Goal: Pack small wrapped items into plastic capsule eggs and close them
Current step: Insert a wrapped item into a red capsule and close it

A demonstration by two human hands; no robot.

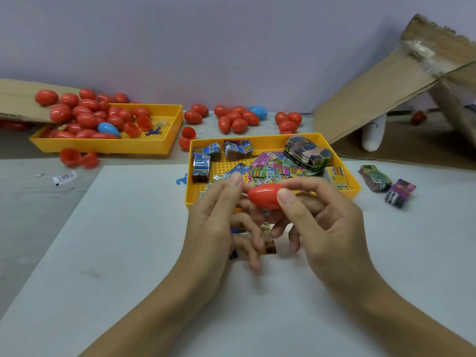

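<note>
Head view: both hands are holding a red egg (265, 196) just above the near tray (268, 139), right hand (319, 215) pinching it, left hand (216, 215) fingertips steadying it (probably for closing), with wrapped packets (268, 238) tucked under the lower fingers.

One camera only, worn on my head, wide-angle, facing forward and down across the white table (386, 279) toward the far wall (231, 47). My forearms enter from the bottom edge; hands sit close, mid-frame.

left hand (219, 215) fingers curled, right hand (316, 215) pinching
</note>
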